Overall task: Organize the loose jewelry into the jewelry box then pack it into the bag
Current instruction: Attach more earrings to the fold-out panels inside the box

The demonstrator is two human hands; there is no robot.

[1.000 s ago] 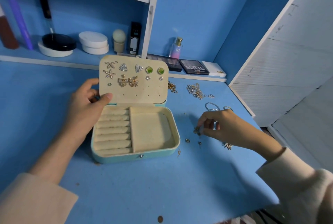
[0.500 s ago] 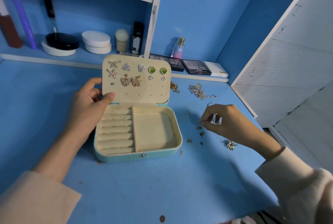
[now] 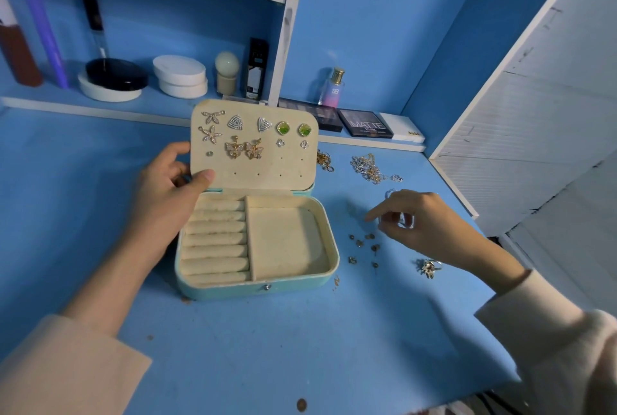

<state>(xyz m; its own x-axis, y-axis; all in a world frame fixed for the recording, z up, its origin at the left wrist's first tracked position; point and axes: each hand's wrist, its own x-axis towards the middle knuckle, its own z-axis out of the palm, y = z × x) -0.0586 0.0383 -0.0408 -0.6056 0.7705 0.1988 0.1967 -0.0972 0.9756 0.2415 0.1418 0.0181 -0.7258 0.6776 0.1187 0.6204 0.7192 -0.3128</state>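
— Starting far left with the left hand (image 3: 167, 191): pinches the left edge of the lid (image 3: 253, 174), thumb in front, fingers behind. Props it upright, probably to leave the pin holes facing out and within reach.

— Agreed. Steadies the jewelry box (image 3: 257, 289) too, sitting open at mid-table. Already carries earrings (image 3: 245, 149) across the top rows of that lid, with empty ring rolls (image 3: 217, 241) and a bare tray (image 3: 283, 241) below.

— Moving right now: loose studs (image 3: 364, 244) scattered just beside the box, close enough for short trips, by the look of it.

— And hovering just above them, the right hand (image 3: 424, 224). Curled, index stretched toward the box. Shows a glint under the fingers, but cannot tell whether pinching a piece or holding nothing.

— Further right, a flower ring (image 3: 428, 268); farther back, tangled chains (image 3: 372, 169). Plenty left to sort, so early days. No bag in sight.

— Underneath, a scuffed blue table (image 3: 267, 364). Behind, blue shelves (image 3: 100, 102) with compacts (image 3: 180, 75), a perfume bottle (image 3: 332, 90), palettes (image 3: 365, 123) to the right, and white panels (image 3: 534, 114) beyond.
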